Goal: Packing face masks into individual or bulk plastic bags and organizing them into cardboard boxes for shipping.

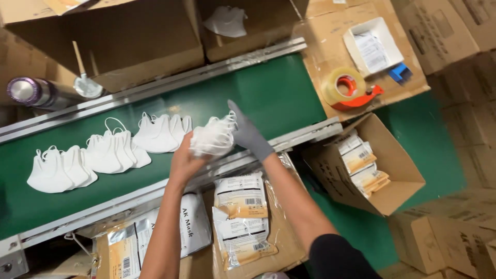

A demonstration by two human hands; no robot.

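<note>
A: Where's the stack of white masks (pixel 213 137) relative to the hands?

B: Between them, held above the near edge of the green conveyor belt (pixel 268 93). Left hand (pixel 185 157), bare, cups it from below and the near side, fingers curled round it. Right hand (pixel 248 133), grey glove, presses on its far-right side, fingers extended up along it. Both closed on the stack.

A: Axis?

B: Folded edges run roughly up-down in view; ear loops hang loose on the right. Can't tell how many are in the stack.

A: What's around?

B: Three groups of fanned masks (pixel 111 151) lie flat on the belt, in a row to the left of the hands, the nearest just beside the left hand. Sealed mask packets (pixel 240 199) sit below the belt's near rail, under the forearms. Open carton (pixel 382 170) with packets to the right, closer to the right arm. Tape dispenser (pixel 349 89) beyond it, well apart.
</note>
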